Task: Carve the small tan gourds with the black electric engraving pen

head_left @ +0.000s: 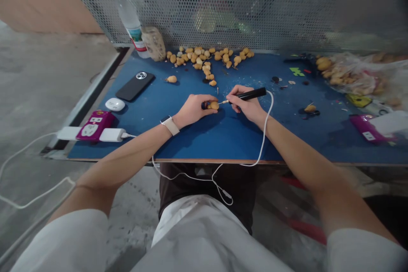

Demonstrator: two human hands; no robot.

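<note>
Near the front middle of the blue table, my left hand (195,109) pinches a small tan gourd (213,105) between thumb and fingers. Something dark shows behind the gourd, inside the grip. My right hand (247,104) is closed round a black pen-like tool (251,94) with a white cable running from its back end. The tool's thin metal tip points left and meets or nearly meets the gourd; exact contact is too small to tell. A white-strapped watch (170,125) is on my left wrist.
Several small gourds (197,56) line the back by a perforated metal panel (204,12). At left are a bottle (132,25), a jar (153,43), a phone (135,86), a white case (115,104) and a purple power strip (95,125). A plastic bag (366,76) lies right.
</note>
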